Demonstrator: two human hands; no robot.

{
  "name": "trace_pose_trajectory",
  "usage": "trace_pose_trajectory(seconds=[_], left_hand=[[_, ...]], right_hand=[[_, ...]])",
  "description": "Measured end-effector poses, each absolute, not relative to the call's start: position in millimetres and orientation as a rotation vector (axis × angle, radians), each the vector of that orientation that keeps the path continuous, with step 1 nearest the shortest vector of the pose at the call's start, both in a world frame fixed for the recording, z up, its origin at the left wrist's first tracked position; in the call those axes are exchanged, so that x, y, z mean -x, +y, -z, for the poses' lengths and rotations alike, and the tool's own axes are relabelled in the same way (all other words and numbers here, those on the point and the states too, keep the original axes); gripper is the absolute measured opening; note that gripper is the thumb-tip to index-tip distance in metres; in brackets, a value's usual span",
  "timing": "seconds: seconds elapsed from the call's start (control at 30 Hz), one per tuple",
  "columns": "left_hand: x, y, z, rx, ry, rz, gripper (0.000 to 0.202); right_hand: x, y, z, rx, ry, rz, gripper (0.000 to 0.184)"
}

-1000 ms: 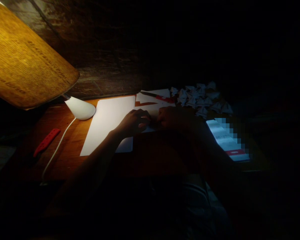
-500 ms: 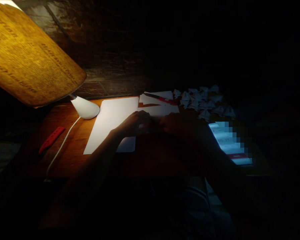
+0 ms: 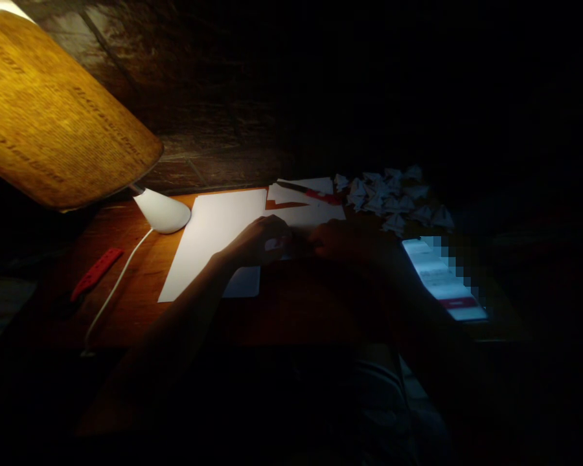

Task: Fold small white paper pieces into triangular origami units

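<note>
Both my hands meet over a small white piece of paper near the middle of the wooden table. My left hand has its fingers curled and pinched on that paper. My right hand lies in shadow just right of it, fingers closed against the same paper. Under and left of my left hand lies a large white sheet. More cut white paper pieces lie just beyond my hands.
A lit lamp with a yellow printed shade and white base stands at the left, its cord trailing forward. A red strip lies beside it. A pile of folded white paper pieces sits back right. A glowing phone lies at right.
My hands stay together on the small paper, with only slight finger shifts. The whole scene has slid a little as my head moved.
</note>
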State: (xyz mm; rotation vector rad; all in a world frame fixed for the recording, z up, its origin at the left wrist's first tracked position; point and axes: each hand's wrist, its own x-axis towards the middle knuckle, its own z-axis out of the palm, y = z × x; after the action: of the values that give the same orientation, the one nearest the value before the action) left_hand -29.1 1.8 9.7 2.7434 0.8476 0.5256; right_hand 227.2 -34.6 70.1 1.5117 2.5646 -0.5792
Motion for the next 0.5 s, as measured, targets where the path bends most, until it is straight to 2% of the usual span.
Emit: trace_pose_trajectory(seconds=[0.07, 0.23, 0.5], left_hand=[[28.9, 1.5, -11.0, -2.717, 0.844, -0.540, 0.028], [27.5, 2.8, -11.4, -2.716, 0.805, -0.533, 0.010], [23.8, 4.8, -7.7, -2.708, 0.795, -0.645, 0.017]], right_hand=[[-227.7, -33.8, -68.8, -1.505, 2.566, 0.607, 0.035], [-226.8, -32.0, -66.3, -1.512, 2.574, 0.635, 0.038], [-226.2, -32.1, -66.5, -1.539, 2.571, 0.653, 0.034]])
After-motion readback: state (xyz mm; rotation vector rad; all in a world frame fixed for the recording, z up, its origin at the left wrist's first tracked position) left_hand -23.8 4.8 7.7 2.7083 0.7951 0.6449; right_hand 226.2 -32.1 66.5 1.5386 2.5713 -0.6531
